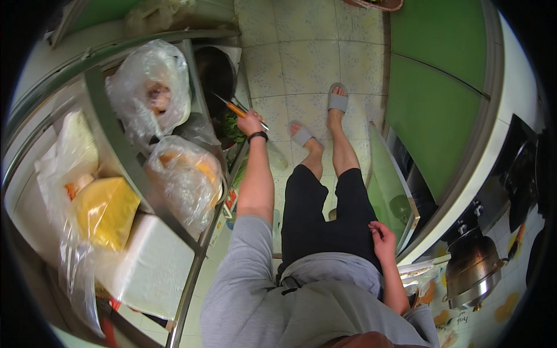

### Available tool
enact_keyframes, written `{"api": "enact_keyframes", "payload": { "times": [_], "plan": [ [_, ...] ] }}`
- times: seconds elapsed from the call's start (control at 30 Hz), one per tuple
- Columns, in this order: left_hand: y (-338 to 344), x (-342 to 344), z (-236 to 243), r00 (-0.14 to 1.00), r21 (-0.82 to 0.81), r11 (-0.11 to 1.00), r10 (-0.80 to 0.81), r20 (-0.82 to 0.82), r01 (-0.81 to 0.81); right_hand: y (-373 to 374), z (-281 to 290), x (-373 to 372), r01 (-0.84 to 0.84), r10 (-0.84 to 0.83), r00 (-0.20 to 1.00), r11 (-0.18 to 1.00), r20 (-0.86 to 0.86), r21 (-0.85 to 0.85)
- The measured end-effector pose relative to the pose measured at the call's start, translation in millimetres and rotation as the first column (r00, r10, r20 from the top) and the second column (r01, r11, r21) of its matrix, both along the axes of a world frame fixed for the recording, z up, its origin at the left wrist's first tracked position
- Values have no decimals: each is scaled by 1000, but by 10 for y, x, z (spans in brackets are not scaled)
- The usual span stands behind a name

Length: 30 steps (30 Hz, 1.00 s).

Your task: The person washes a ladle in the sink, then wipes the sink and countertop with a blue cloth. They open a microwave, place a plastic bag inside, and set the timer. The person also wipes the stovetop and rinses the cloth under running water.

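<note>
Head view, looking down. With the left hand (250,123) I am holding a slim orange-handled tool (236,109); this grip is curling round the handle, and the narrow metal end is pointing toward a dark pan (216,69) on the metal rack (190,284). Whether metal and pan are touching, I cannot tell. The right hand (383,239) is hanging beside the black shorts (328,232), its fingers loosely bent; whether this grip is pinching anything, I cannot tell.

Handling: the tool is calling, in my judgement, for a steady wrist and a firm hold on the handle, with the metal end facing away from the bare legs and the thin plastic.

Surroundings: leafy greens (235,129) are lying just beside the tool, partly hidden. Two clear plastic bags, an upper (152,84) and a lower (185,177), are crowding the rack to the left and may be snagging hazards. Beyond the lower bag, a yellow package (107,209) and a white box (152,264) are taking up more room. On the right, a standing-out green panel (382,182) is narrowing the floor beside the legs; a metal kettle (473,269) is sitting well apart.
</note>
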<state>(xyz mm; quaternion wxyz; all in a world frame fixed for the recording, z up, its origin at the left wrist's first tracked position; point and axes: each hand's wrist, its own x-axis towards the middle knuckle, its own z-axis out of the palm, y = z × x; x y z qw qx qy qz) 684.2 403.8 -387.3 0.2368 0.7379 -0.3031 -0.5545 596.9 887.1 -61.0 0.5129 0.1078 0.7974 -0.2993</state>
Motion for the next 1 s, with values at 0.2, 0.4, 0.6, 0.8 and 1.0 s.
{"api": "enact_keyframes", "payload": {
  "times": [0.2, 0.4, 0.6, 0.8, 1.0],
  "plan": [
    [-681, 49, -785, 992, -37, 993, 115, -45, -116, -43, -122, -221, -29, 31, 999, 997, -33, 74],
    [-778, 225, -1113, 984, 173, 971, 176, -32, -168, -189, -108, -294, -43, 43, 999, 991, -3, 123],
    [-581, 188, -923, 996, -68, 996, -58, 64, 62, -116, -82, -244, -55, 59, 998, 991, -29, 120],
    [1087, 680, -144, 211, 514, 502, -826, 522, 696, -459, 444, -250, -189, 189, 974, 982, -125, 9],
    [2454, 116, 1805, 274, 365, 328, -942, 193, 871, -927, 1203, -682, -452, 410, 884, 873, -223, -184]
  ]
}}
